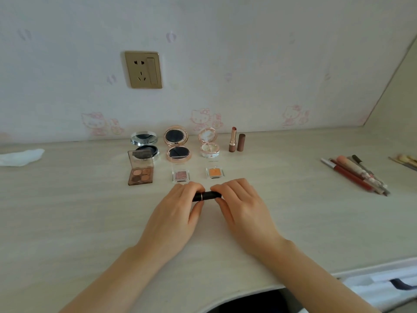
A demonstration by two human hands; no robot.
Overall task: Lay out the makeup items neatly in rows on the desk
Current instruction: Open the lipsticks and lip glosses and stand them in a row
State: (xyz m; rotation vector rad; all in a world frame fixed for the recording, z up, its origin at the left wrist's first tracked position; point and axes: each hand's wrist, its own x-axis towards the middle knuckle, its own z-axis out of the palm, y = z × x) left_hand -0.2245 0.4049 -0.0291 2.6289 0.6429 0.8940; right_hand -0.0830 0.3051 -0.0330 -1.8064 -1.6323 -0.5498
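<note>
The surface (pixel 67 211) looks like pale, matt wood-grain laminate. At 12 o'clock, the compacts (pixel 178 143) are glossy, one chrome-like (pixel 144 137). The black tube (pixel 206 196) shines, with a metallic ring. The socket plate (pixel 143 69) has a brushed gold sheen.

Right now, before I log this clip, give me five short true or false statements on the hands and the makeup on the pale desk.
1. Both hands hold the black lipstick tube lying sideways; left hand, right hand. True.
2. The three round compacts are closed. False: the silver compact, rose-gold compact and pearly compact stand open.
3. The brown lipstick stands uncapped, its cap beside it. True.
4. The pencils and brushes lie left of the compacts. False: right.
5. The four-pan eyeshadow palette is open. True.
</note>
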